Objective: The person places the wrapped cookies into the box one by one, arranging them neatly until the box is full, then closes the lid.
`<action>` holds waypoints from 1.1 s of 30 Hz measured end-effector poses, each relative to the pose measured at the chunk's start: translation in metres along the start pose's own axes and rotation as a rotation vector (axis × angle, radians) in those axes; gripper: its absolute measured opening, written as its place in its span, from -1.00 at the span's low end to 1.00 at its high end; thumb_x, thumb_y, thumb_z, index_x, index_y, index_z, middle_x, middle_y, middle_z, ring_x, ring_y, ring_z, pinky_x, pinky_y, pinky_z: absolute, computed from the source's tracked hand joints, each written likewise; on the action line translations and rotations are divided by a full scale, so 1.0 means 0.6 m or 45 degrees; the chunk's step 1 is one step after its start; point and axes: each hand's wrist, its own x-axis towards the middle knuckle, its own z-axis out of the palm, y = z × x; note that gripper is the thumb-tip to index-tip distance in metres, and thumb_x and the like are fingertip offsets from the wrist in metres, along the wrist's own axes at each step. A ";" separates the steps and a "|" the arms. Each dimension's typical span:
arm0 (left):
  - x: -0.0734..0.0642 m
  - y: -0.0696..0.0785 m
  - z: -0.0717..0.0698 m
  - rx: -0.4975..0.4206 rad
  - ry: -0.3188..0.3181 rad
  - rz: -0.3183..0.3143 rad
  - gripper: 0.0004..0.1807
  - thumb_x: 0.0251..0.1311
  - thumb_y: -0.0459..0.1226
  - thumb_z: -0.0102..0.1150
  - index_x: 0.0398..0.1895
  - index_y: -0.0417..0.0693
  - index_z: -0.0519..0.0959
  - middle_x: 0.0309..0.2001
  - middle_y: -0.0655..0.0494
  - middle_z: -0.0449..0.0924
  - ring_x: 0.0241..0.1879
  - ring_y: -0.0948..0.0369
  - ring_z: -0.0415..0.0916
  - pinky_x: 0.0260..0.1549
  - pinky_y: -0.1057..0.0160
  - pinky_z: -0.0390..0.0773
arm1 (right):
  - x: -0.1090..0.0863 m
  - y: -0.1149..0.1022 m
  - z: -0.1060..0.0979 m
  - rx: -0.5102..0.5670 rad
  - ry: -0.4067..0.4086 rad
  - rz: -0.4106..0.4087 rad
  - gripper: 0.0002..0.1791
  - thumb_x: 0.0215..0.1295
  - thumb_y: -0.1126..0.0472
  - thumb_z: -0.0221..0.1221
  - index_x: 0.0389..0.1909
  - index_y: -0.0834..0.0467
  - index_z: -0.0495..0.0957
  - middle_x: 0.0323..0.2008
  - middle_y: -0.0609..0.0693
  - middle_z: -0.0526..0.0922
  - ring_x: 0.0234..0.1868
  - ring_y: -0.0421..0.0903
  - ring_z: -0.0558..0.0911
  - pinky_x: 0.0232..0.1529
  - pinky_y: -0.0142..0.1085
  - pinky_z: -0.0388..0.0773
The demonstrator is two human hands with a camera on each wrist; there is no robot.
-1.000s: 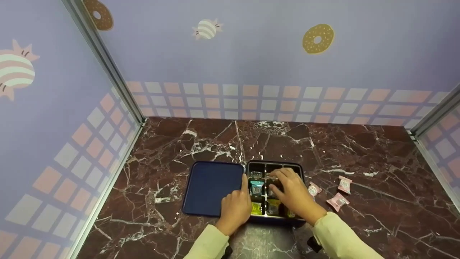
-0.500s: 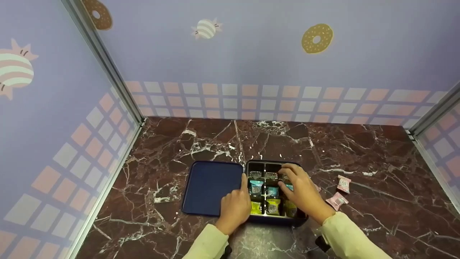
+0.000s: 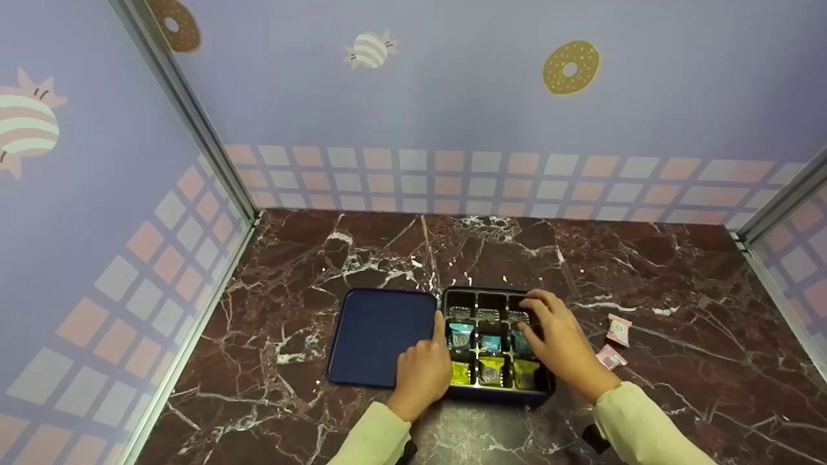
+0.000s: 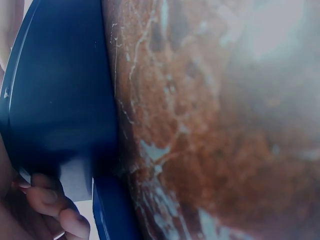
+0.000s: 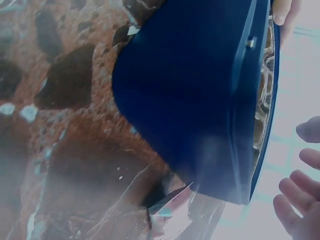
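Note:
A dark blue box (image 3: 497, 395) stands at the table's front, its inner tray split into compartments. Teal-wrapped sweets (image 3: 460, 336) lie in the middle row and yellow-green ones (image 3: 491, 372) in the front row; patterned clear floors show in the back row. My left hand (image 3: 423, 368) holds the box's left edge, index finger extended along the rim and other fingers curled; its thumb is hidden. Over the right column, my right hand (image 3: 562, 339) has its fingers apart, with nothing visible between them in the right wrist view. Pink-wrapped sweets (image 3: 619, 329) lie to the right.
The flat blue lid (image 3: 381, 336) lies at the box's left, partly under my left hand. Dark red marbled tabletop (image 3: 349, 248) extends behind and to both sides. Lilac printed walls (image 3: 452, 97) rise at the back, left and right.
My right hand has shifted rightward across the box, uncovering the middle sweets and then the front-right one. It now covers the nearest pink sweet. My left hand and the box have stayed put.

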 end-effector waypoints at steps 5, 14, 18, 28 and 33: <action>0.001 0.000 -0.001 -0.010 -0.021 -0.010 -0.42 0.34 -0.24 -0.05 0.42 -0.18 0.24 -0.78 0.09 0.41 -0.83 0.21 0.18 -0.85 0.23 0.06 | -0.003 0.011 -0.002 -0.009 0.015 0.020 -0.60 0.13 0.27 0.35 0.01 0.19 0.54 0.19 0.20 0.44 0.09 0.21 0.53 0.09 0.10 0.45; 0.002 0.001 -0.001 -0.016 -0.035 -0.025 -0.39 0.31 -0.24 -0.02 0.42 -0.19 0.23 -0.75 0.07 0.45 -0.82 0.19 0.24 -0.84 0.22 0.12 | -0.011 0.031 -0.010 -0.042 0.064 0.010 -0.61 0.12 0.30 0.34 -0.02 0.26 0.54 0.06 0.19 0.53 -0.10 0.13 0.57 0.00 0.07 0.46; 0.003 0.001 -0.002 -0.022 -0.057 -0.041 -0.39 0.32 -0.24 -0.05 0.43 -0.18 0.22 -0.74 0.06 0.46 -0.82 0.19 0.25 -0.83 0.22 0.14 | -0.015 0.039 -0.013 -0.063 0.072 0.023 -0.70 0.16 0.35 0.28 -0.06 0.26 0.55 0.00 0.18 0.57 -0.05 0.15 0.57 0.01 0.08 0.45; 0.002 0.001 0.001 -0.033 -0.044 -0.032 -0.43 0.36 -0.24 -0.07 0.42 -0.17 0.24 -0.76 0.08 0.44 -0.84 0.21 0.19 -0.85 0.23 0.07 | -0.025 0.059 -0.025 -0.100 -0.012 0.171 -0.67 0.07 0.48 0.16 -0.08 0.27 0.53 -0.07 0.20 0.58 -0.06 0.20 0.56 -0.06 0.11 0.44; 0.001 0.000 0.001 -0.033 -0.043 -0.029 -0.42 0.36 -0.23 -0.06 0.43 -0.18 0.23 -0.76 0.09 0.42 -0.83 0.23 0.16 -0.84 0.24 0.06 | -0.028 0.067 -0.026 -0.119 -0.057 0.235 -0.67 0.09 0.39 0.23 -0.08 0.29 0.51 -0.07 0.27 0.57 -0.02 0.29 0.55 -0.01 0.15 0.45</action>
